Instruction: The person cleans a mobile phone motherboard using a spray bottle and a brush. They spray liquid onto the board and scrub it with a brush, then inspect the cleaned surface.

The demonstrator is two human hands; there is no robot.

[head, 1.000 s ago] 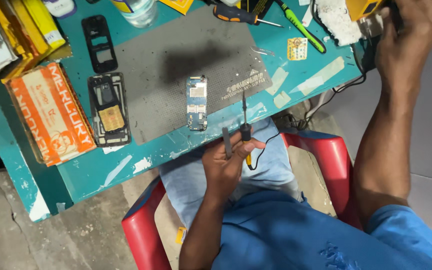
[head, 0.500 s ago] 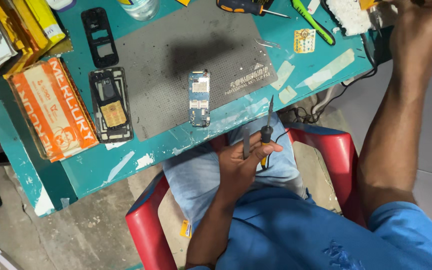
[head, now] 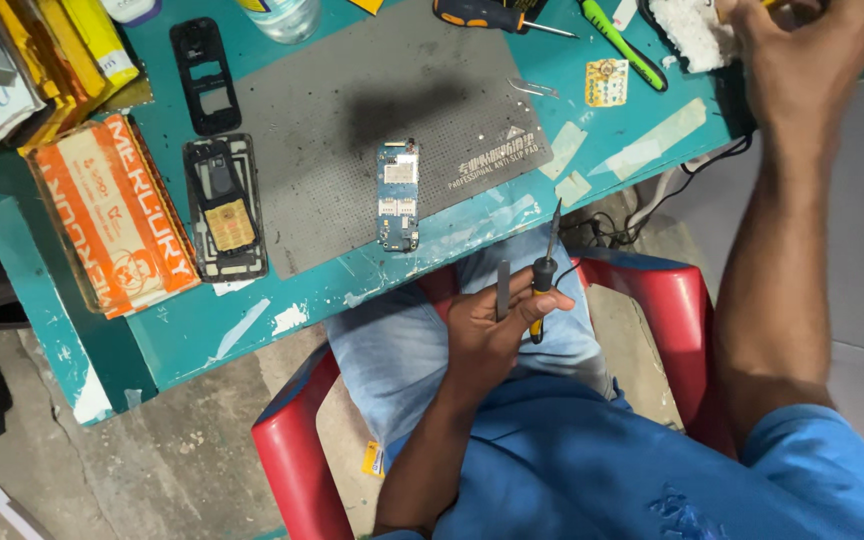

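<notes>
My left hand (head: 492, 340) rests over my lap, below the table's edge. It grips a soldering iron (head: 544, 262) with a yellow and black handle, tip pointing up, and a thin grey metal tool (head: 502, 288) beside it. A blue phone circuit board (head: 398, 195) lies on the grey work mat (head: 352, 110), just beyond the hand. My right hand (head: 807, 50) reaches to the table's far right corner with its fingers curled over a white wad (head: 687, 30). What it holds is hidden.
On the teal table (head: 252, 320) lie an opened phone housing (head: 224, 205), a black phone frame (head: 204, 72), an orange box (head: 117, 215), a screwdriver (head: 482, 15), a green tool (head: 620, 42) and a small yellow keypad piece (head: 605, 83). I sit on a red chair (head: 642, 290).
My left hand has shifted slightly right with the soldering iron still in it. My right hand has stayed at the far right corner of the table.
</notes>
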